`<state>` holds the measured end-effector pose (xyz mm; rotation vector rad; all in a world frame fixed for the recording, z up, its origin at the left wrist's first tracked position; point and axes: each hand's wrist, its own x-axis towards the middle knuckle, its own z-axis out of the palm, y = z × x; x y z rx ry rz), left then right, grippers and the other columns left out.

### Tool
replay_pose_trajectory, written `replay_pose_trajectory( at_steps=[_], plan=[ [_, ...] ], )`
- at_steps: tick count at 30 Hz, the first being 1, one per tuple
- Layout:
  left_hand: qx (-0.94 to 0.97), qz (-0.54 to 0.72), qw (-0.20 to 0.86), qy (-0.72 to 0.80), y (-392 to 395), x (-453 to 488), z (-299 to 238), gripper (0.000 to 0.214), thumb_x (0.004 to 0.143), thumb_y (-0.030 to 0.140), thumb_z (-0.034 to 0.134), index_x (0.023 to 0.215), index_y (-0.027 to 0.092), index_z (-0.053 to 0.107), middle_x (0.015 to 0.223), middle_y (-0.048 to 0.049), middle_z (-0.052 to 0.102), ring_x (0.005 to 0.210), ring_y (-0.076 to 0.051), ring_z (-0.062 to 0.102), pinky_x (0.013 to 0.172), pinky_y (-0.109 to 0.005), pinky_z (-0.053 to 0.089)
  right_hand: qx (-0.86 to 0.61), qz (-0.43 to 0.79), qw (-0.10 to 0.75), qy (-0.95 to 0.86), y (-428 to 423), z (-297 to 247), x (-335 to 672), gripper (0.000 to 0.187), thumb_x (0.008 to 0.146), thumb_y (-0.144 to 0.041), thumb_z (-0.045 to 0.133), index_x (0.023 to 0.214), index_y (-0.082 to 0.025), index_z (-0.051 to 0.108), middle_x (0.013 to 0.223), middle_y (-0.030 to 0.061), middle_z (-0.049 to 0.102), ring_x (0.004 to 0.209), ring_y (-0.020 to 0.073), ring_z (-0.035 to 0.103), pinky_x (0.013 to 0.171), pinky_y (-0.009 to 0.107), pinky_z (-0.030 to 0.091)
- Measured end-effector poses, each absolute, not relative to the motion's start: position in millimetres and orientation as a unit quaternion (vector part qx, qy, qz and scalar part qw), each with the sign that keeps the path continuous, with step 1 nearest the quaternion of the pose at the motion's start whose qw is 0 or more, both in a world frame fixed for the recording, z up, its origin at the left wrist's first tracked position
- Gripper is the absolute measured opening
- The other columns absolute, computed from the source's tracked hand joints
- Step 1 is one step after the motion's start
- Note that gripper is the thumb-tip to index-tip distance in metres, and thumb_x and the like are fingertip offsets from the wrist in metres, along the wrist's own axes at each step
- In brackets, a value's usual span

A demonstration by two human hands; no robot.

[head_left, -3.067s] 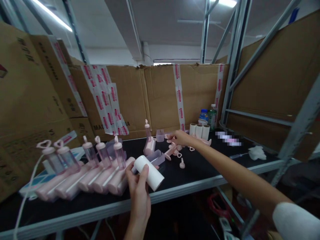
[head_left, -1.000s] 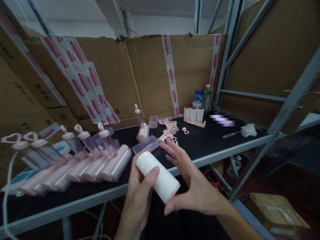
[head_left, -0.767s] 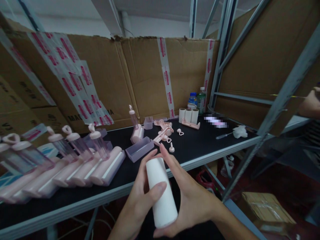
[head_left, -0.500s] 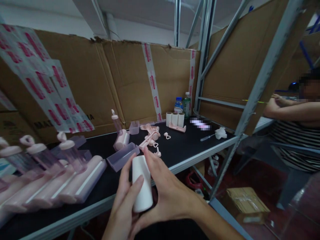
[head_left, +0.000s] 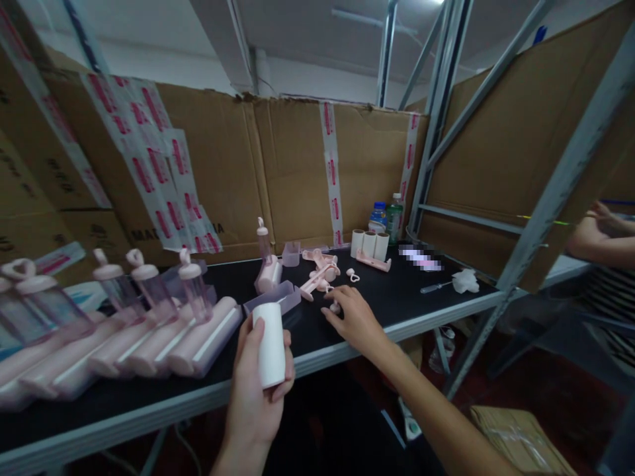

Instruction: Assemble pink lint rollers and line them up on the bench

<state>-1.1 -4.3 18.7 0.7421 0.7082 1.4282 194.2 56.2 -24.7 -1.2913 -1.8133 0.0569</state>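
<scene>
In my left hand (head_left: 260, 377) I hold a white cylinder, which looks like a roll (head_left: 272, 347), tilted a little, in front of the table edge. My right hand (head_left: 354, 317) is over the black table top, thumb and fingers apart around a small pale pink piece (head_left: 335, 308); I cannot tell whether they touch it. Just behind lies a pile of pink plastic parts (head_left: 320, 271), with a heart-shaped pink ring piece (head_left: 353, 275) to its right. A translucent lilac tray (head_left: 285, 297) lies behind the roll.
Several pink roller units with clear handles (head_left: 198, 337) line the left side. Another unit (head_left: 268, 271) stands behind the tray. Three white rolls (head_left: 370, 244) stand at the back, near bottles (head_left: 394, 218). A screwdriver (head_left: 434, 288) and crumpled tissue (head_left: 465, 281) lie right. A person's arm (head_left: 602, 231) shows at far right.
My right hand has left the white roll and moved right and forward to the small pink piece. My left hand keeps the roll. The view has turned slightly left.
</scene>
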Motion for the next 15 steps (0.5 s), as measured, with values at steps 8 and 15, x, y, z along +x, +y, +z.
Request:
replay_pose_trajectory(
  at_steps=[8, 15],
  plan=[
    [0.337, 0.639, 0.639, 0.265, -5, -9, 15, 0.029, 0.091, 0.043, 0.067, 0.107, 0.026, 0.05, 0.071, 0.0032, 0.06, 0.036, -0.008, 0.043, 0.027, -0.01, 0.022, -0.474, -0.114, 0.25, -0.836, 109, 27, 209, 0.043, 0.1, -0.024, 0.062, 0.142, -0.022, 0.061, 0.155, 0.0108, 0.049, 0.14, 0.0303, 0.044, 0.114, 0.045, 0.039],
    [0.305, 0.626, 0.674, 0.247, -12, -10, 18, 0.037, 0.09, 0.049, 0.067, 0.109, 0.021, 0.051, 0.076, 0.0002, 0.063, 0.04, -0.008, 0.048, 0.027, -0.012, 0.027, -0.456, -0.067, 0.066, -0.885, 189, 51, 203, 0.021, 0.076, -0.019, 0.084, 0.097, -0.018, 0.08, 0.122, 0.0139, 0.071, 0.118, 0.0312, 0.062, 0.096, 0.034, 0.046]
  ],
)
